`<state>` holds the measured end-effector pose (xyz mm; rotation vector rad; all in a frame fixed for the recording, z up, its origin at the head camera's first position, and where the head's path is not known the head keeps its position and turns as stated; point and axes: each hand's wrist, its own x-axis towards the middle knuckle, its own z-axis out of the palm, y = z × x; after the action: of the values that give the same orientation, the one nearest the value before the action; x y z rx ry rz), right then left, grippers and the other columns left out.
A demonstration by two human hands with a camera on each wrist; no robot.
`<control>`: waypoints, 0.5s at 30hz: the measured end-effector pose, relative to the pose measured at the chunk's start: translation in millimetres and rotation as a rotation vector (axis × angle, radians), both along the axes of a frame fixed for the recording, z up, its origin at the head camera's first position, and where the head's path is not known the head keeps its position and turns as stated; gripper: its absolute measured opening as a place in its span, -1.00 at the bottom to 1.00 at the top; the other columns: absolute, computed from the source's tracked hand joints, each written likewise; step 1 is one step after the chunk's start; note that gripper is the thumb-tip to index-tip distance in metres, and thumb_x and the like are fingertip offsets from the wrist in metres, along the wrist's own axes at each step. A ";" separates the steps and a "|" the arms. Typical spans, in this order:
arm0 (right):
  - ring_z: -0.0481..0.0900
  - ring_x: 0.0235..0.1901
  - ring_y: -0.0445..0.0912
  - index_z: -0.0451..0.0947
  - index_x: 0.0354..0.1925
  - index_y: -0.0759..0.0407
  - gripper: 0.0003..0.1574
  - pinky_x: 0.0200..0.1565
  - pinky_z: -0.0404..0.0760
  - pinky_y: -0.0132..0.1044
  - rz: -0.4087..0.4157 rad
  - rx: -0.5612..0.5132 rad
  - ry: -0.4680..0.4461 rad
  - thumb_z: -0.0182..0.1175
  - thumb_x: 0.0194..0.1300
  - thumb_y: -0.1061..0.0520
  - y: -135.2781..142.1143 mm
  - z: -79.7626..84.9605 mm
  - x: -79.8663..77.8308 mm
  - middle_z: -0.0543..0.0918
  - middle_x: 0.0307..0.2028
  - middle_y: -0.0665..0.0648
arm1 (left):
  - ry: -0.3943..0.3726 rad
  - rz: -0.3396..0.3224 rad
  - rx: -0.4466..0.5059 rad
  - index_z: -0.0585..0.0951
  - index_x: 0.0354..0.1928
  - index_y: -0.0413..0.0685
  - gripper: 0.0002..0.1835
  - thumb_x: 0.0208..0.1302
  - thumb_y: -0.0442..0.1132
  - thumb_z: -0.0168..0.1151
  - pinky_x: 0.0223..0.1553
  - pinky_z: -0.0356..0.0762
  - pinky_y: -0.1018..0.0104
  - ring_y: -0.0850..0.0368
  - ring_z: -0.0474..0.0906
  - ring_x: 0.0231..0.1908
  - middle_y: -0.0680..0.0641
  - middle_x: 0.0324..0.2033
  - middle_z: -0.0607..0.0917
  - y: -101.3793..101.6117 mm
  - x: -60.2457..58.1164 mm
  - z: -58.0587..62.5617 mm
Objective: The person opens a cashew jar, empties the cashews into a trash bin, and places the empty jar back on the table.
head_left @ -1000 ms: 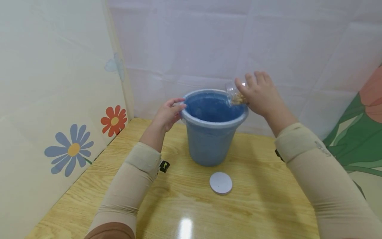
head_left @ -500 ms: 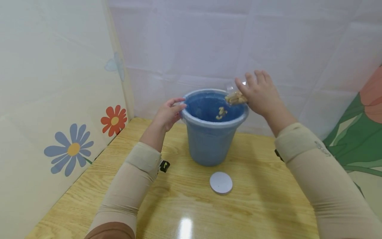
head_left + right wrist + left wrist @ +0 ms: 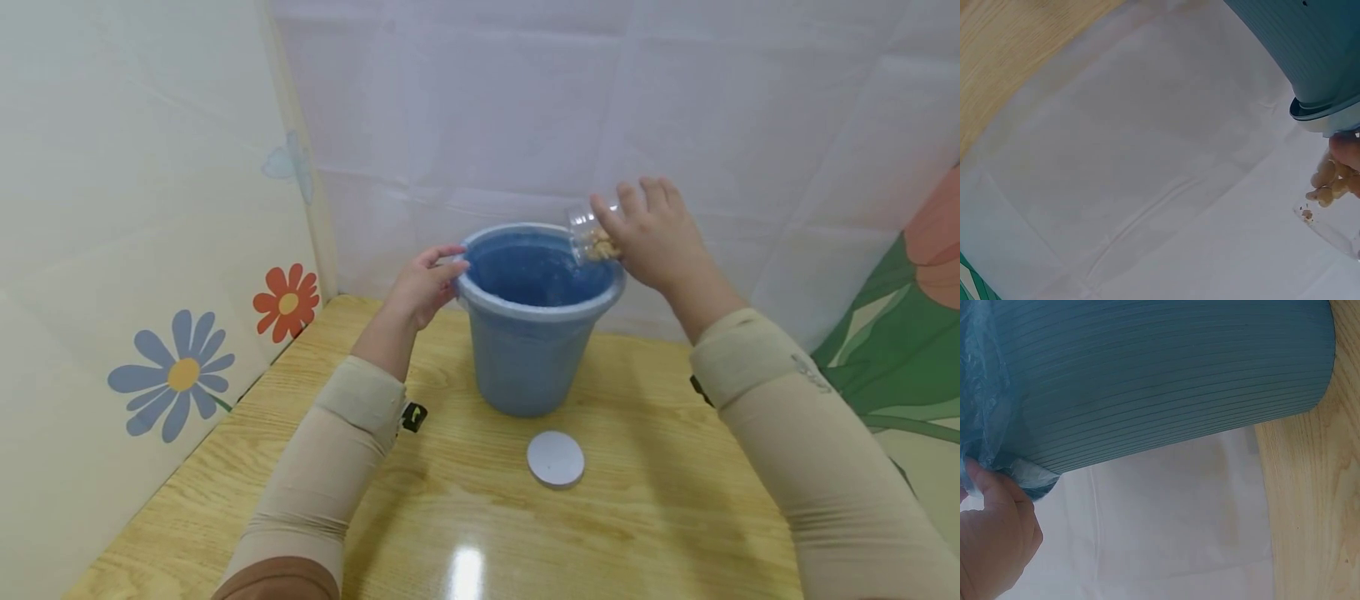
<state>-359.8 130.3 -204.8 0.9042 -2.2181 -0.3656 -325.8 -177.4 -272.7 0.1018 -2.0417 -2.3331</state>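
Observation:
In the head view a blue bin [image 3: 525, 358] stands upright on the table, a thin plastic bag lining it and folded over its rim. My left hand [image 3: 422, 287] holds the rim on the left side; in the left wrist view, the thumb and fingers pinch the bagged edge [image 3: 1032, 475]. On the right, my right hand [image 3: 654, 237] grips a clear jar [image 3: 579, 223], tilted on its side with its mouth over the bin. Pale, curved nuts that look like cashews [image 3: 602, 247] lie inside the jar, also seen in the right wrist view. The bin's bottom is dark and hard to make out.
A round white lid [image 3: 555, 459] lies flat on the wood-grain table [image 3: 450, 483] in front of the bin. Close behind is a white cloth wall [image 3: 480, 108], and a flower-printed wall [image 3: 150, 250] borders the left side.
Half a second ago nuts were dropping from the jar into the bin; now none are in the air and those left sit farther back in the jar. Both hands have barely moved.

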 end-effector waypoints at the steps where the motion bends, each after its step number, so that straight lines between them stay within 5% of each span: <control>1: 0.20 0.11 0.42 0.13 0.30 0.10 -0.07 0.20 0.11 0.25 -0.005 0.003 -0.003 0.34 0.03 0.06 -0.3 0.2 0.4 0.28 0.13 0.45 | 0.000 -0.001 -0.001 0.49 0.11 0.00 -0.61 0.22 -0.28 0.19 -0.10 0.52 0.33 0.13 0.50 -0.26 -0.13 -0.14 0.51 0.0 -0.1 0.0; 8: 0.20 0.13 0.39 0.13 0.29 0.09 -0.19 0.20 0.12 0.23 -0.006 0.023 0.025 0.24 0.14 0.09 -2.4 1.4 0.9 0.28 0.14 0.44 | -0.002 -0.003 -0.007 0.48 0.11 0.01 -0.61 0.22 -0.27 0.19 -0.05 0.50 0.30 0.12 0.50 -0.25 -0.13 -0.13 0.51 -0.2 -0.5 0.2; 15: 0.26 0.07 0.35 0.19 0.26 0.11 -0.38 0.14 0.23 0.20 0.058 0.067 0.167 0.06 0.25 0.28 -3.3 0.2 -1.7 0.33 0.08 0.41 | -0.005 0.000 -0.017 0.49 0.11 0.02 -0.62 0.22 -0.27 0.19 -0.04 0.50 0.29 0.11 0.51 -0.23 -0.14 -0.11 0.51 -1.0 -0.8 0.4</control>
<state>-361.5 127.0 -204.6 0.9362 -2.0340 -0.4731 -326.6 -178.4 -272.3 0.1070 -2.0638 -2.3174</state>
